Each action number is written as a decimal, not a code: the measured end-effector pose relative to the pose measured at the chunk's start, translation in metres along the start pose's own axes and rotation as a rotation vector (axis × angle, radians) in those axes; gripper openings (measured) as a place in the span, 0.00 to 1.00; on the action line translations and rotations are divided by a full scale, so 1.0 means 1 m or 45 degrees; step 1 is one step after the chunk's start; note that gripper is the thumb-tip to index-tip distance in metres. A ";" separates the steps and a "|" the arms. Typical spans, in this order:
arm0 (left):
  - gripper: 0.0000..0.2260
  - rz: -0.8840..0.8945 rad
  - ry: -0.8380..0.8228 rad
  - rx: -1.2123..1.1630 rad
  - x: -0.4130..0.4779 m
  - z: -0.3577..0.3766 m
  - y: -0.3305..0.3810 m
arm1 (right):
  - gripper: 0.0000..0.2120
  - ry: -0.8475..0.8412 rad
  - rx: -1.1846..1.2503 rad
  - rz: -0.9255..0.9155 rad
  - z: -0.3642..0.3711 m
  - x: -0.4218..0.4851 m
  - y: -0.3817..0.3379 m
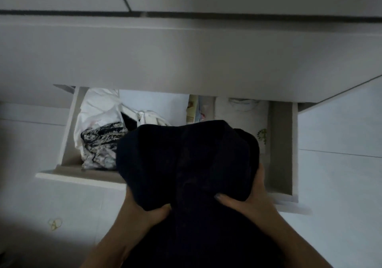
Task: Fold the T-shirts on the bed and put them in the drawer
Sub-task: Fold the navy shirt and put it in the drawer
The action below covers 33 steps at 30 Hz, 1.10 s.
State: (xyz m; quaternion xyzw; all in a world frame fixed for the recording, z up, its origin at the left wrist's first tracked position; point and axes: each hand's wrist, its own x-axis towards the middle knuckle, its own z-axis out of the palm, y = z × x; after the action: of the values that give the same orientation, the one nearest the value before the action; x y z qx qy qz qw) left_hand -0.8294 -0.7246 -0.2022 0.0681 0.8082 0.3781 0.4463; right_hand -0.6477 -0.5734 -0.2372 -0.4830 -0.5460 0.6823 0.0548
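Left hand (153,212) and right hand (248,198) are reaching over the open white drawer (282,143), both clutching the near edge of the bundled dark T-shirt (186,160). Inside, a white garment (97,108) is lying far left, a smaller patterned cloth (101,141) near left.

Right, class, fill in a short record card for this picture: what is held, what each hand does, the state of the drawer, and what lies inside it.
held item: dark T-shirt, bunched, over the drawer's front
left hand: grips the shirt's near left side
right hand: grips its near right side
drawer: white, pulled open
inside, left: white plastic bag; black-and-white patterned cloth
inside, right: white garment with a green print
shirt put down: not yet
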 end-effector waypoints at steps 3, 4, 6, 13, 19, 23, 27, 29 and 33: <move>0.38 0.087 -0.134 -0.040 0.053 0.055 0.007 | 0.56 0.227 -0.011 -0.023 -0.046 0.030 0.018; 0.40 0.117 -0.179 -0.041 0.071 0.074 0.006 | 0.56 0.285 -0.011 -0.019 -0.058 0.041 0.028; 0.43 0.179 -0.287 -0.061 0.107 0.108 0.001 | 0.54 0.368 -0.003 0.014 -0.078 0.064 0.048; 0.45 0.307 -0.398 0.016 0.222 0.179 -0.026 | 0.61 0.511 0.017 -0.062 -0.109 0.159 0.119; 0.41 0.360 -0.361 0.042 0.292 0.210 -0.024 | 0.56 0.578 -0.067 -0.348 -0.136 0.243 0.132; 0.16 0.206 -0.486 -0.020 0.327 0.241 -0.041 | 0.51 0.624 -0.073 -0.338 -0.149 0.283 0.148; 0.18 -0.165 -0.637 -0.034 0.343 0.259 -0.053 | 0.50 0.574 -0.050 -0.033 -0.147 0.303 0.172; 0.18 -0.237 -0.669 -0.150 0.350 0.250 -0.046 | 0.51 0.574 0.019 0.057 -0.150 0.307 0.171; 0.23 -0.294 -0.797 -0.662 0.367 0.226 -0.028 | 0.49 0.373 0.351 0.212 -0.155 0.303 0.156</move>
State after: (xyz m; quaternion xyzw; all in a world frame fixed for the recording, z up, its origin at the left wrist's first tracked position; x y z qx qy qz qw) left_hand -0.8662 -0.4554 -0.5383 -0.0262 0.5138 0.4779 0.7120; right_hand -0.6253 -0.3461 -0.5338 -0.6083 -0.3919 0.6753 0.1427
